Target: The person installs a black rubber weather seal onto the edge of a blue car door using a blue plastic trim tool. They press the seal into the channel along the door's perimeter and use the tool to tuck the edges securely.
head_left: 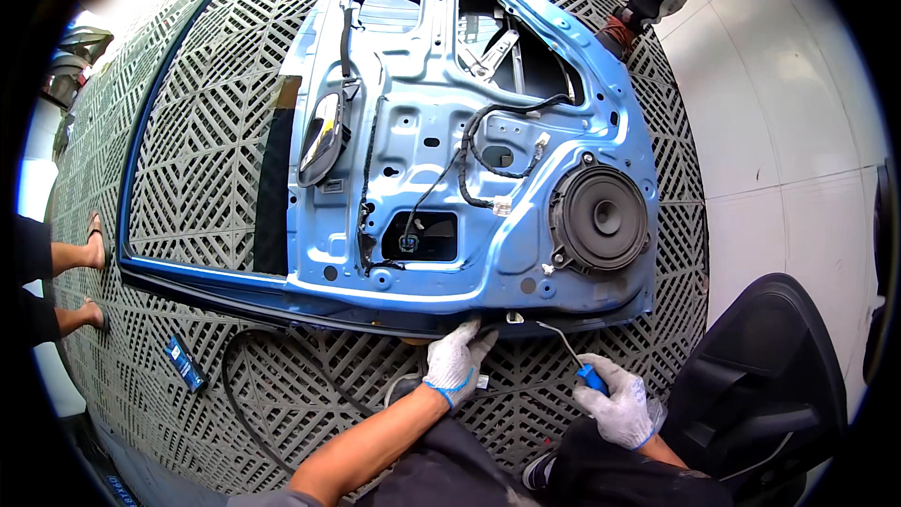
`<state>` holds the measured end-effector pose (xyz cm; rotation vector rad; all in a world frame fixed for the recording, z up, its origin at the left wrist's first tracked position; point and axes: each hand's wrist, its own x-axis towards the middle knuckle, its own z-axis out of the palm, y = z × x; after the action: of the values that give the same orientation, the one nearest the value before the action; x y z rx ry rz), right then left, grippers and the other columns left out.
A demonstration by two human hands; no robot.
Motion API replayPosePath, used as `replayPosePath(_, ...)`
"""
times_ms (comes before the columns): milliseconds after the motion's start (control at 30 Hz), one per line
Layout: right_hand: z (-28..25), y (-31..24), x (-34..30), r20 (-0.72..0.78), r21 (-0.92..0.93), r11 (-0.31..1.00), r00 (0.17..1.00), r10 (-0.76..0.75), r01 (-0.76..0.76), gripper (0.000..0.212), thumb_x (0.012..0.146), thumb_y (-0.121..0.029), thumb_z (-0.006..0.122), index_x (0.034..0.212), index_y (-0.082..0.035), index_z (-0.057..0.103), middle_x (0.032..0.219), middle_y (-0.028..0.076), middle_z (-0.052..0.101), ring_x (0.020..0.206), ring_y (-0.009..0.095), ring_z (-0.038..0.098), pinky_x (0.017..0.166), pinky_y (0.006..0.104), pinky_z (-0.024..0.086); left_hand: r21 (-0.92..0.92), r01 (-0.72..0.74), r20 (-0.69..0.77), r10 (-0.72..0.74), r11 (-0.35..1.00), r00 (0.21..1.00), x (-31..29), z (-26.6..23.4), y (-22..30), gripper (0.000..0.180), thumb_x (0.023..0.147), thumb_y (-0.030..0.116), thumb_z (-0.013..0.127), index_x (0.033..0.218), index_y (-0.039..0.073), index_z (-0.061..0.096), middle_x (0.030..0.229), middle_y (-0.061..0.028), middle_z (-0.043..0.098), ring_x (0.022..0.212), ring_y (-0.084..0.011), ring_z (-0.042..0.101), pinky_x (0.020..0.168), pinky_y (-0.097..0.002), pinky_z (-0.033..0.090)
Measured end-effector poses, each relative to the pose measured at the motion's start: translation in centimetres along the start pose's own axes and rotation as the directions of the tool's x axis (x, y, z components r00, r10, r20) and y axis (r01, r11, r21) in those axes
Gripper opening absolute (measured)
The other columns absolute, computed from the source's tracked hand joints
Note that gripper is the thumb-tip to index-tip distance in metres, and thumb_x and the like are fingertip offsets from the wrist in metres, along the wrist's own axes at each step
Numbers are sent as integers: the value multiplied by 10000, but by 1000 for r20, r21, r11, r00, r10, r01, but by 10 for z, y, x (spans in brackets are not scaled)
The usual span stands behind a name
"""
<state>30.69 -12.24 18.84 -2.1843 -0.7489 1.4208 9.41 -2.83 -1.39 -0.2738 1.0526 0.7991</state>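
Blue car door [413, 94] lies flat in front of wearer, inner side up, on grey slatted matting [678, 272]; its window frame is toward the L end. L hand [455, 361], in white knit glove w/ blue cuff trim, is at door's near edge, fingers up against it; can't tell if they grip or just rest there. R hand [615, 399], same type glove, is just off door's near edge, fingers closed round the blue handle of a hook tool [591, 376]. Tool's bent metal tip points at that edge, nr a small white clip [514, 318]; can't tell if tip touches.

On door: round blk speaker [601, 217] at R end, blk wiring harness [464, 164] w/ pale connectors mid-panel, inside handle [324, 136] by the window frame, metal arm [496, 54] showing in the far R opening.

Around door: blk plastic panel [760, 366] off its near R corner, blk cable [227, 377] curving along its near side, small blue packet [184, 363] nr its near L corner. One person's bare-toed feet [96, 244] L of door; another's shoes [615, 36] by its far R corner. White tiles [751, 84] R of door.
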Motion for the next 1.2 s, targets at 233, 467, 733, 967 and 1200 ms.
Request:
replayPosePath(233, -5, -11, -14, 52, -499, 851, 986, -160, 165, 488, 1019, -227, 741, 1483, -84, 691, 1144, 229, 825, 1067, 437, 806, 955, 508, 640, -4, -18, 51, 18, 1000, 999, 16, -10, -13, 195, 1103, 63, 697, 1291, 20, 727, 1320, -134, 726, 1234, -314, 709, 1147, -543, 605)
replayPosePath(467, 10, -11, -6, 141, -725, 637, 962, -234, 261, 533, 1051, -218, 709, 1555, -77, 611, 1133, 264, 794, 1047, 479, 780, 960, 565, 627, 56, 8, 79, -13, 998, 997, 10, 9, -17, 196, 1122, 47, 636, 1284, -23, 719, 1322, -166, 736, 1259, -322, 720, 1180, -567, 603)
replayPosePath(733, -7, -2, 12, 231, -741, 567, 930, -287, 359, 711, 1105, -244, 616, 1716, 46, 398, 1172, 347, 724, 976, 504, 783, 907, 592, 646, 138, -14, 30, 10, 990, 999, 6, 22, -22, 174, 1114, 5, 626, 1252, -48, 717, 1251, -167, 759, 1185, -345, 751, 1147, -584, 641)
replayPosePath(967, -13, 16, 28, 325, -732, 433, 827, -458, 527, 653, 1103, -229, 614, 1620, 150, 489, 1143, 377, 714, 778, 468, 777, 734, 540, 667, 207, -187, 70, 176, 960, 982, 23, 3, -40, 239, 1064, -57, 677, 1303, -64, 679, 1277, -184, 734, 1159, -373, 766, 1110, -564, 662)
replayPosePath(1200, -5, 17, 36, 388, -694, 417, 792, -471, 587, 643, 1113, -202, 539, 1602, 208, 462, 1179, 389, 729, 873, 476, 805, 805, 535, 679, 370, -284, 137, 251, 885, 958, 33, -10, -42, 318, 1075, -19, 694, 1376, -112, 653, 1357, -232, 740, 1207, -383, 780, 1116, -534, 647)
